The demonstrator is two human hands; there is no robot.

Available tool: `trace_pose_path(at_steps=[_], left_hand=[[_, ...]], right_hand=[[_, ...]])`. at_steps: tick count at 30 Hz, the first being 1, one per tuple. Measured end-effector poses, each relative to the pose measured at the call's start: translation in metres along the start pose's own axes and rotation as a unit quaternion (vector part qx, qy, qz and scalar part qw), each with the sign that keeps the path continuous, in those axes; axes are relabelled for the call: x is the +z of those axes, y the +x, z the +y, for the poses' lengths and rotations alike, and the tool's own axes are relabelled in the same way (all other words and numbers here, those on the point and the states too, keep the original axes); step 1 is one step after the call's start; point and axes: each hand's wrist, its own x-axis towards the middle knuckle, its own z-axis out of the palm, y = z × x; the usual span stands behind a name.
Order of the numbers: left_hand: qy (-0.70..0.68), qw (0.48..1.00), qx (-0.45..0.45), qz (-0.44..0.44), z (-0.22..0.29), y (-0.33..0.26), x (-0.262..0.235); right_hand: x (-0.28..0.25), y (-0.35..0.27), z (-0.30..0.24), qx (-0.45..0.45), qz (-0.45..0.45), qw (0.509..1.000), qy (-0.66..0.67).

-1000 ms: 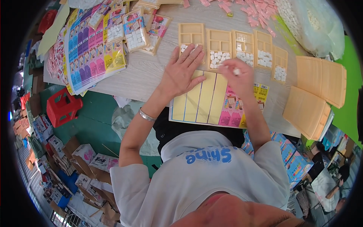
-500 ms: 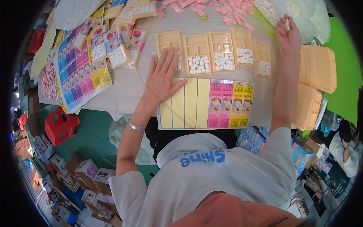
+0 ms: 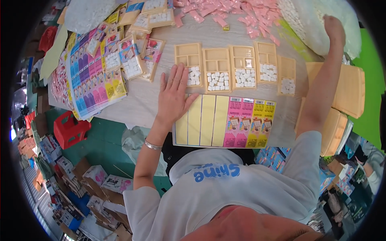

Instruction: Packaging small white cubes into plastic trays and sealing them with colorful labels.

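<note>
**Tray filling about midway: five trays partly loaded, right hand off at the bulk bag**

Left hand [image 3: 173, 98] lies flat, palm down, fingers [image 3: 177, 78] spread wide and straight, gripping nothing. Fingertips touch the lower edge of the leftmost tan plastic compartment tray [image 3: 189, 64]; the heel of the palm rests on the pale wooden tabletop [image 3: 136, 108] and the left edge of the sheet of yellow and pink printed backing cards [image 3: 225, 120].

Right hand [image 3: 334, 28] is stretched far up and right, onto the clear plastic bag of small white blocks [image 3: 309, 24]. Fingers are curled downward into the bag; how far closed, and whether they have any blocks, cannot be told from this angle.

Progress, judged from the layout: five tan trays stand in a row just above the card sheet, each with small white square blocks [image 3: 217, 80] in the lower compartment, while the upper compartments look empty. The rightmost tray [image 3: 287, 74] holds the fewest. So filling seems partly done, with the upper cells left.

Stacks of empty tan trays [image 3: 341, 88] wait at right, well apart from the row. Finished blister packs on colourful cards [image 3: 128, 60] lie upper left. Pink sachets [image 3: 241, 12] are scattered along the far edge.
</note>
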Motion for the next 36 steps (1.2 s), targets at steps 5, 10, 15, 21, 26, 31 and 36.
trace_pose_path(at_steps=[5,10,15,21,26,31,36], left_hand=[[-0.018,0.999,0.038,-0.021,0.011,0.007,-0.008],[-0.025,0.997,0.049,-0.055,0.012,0.009,-0.002],[-0.015,0.997,0.060,-0.055,0.008,0.005,-0.003],[0.013,0.993,0.097,-0.073,0.000,0.006,-0.011],[0.011,0.995,0.098,-0.031,0.042,0.017,-0.014],[-0.028,0.991,0.132,0.012,0.094,0.043,0.021],[0.001,0.995,0.103,0.001,0.104,0.053,0.036]], right_hand=[[0.039,0.009,-0.014,0.012,-0.122,0.979,-0.164],[0.033,-0.004,-0.004,0.055,0.043,0.995,-0.078],[-0.009,-0.044,-0.019,0.039,0.013,0.993,-0.112],[-0.040,-0.101,-0.052,-0.079,-0.044,0.994,-0.065],[-0.039,-0.268,-0.072,-0.250,-0.309,0.856,0.331],[-0.012,-0.336,-0.078,-0.298,-0.148,0.909,0.252],[-0.010,-0.338,-0.073,-0.265,-0.109,0.917,0.277]])
